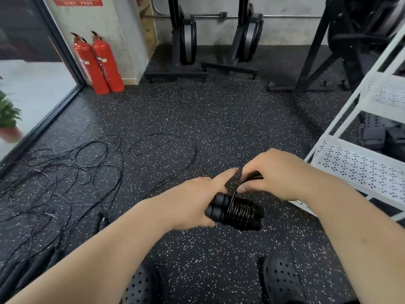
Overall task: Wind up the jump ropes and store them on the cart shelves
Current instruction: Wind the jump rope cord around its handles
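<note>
My left hand grips the two black foam handles of a jump rope, held side by side with the thin black cord coiled several times around them. My right hand pinches the cord's loose end just above the coil. A tangle of other black jump ropes lies spread on the speckled floor to the left, with handles near the lower left. The white cart with perforated shelves stands at the right, close to my right hand.
Two red fire extinguishers stand by the wall at the back left. Black exercise machines line the back wall. A potted plant sits behind glass at the left. My dark perforated shoes are at the bottom.
</note>
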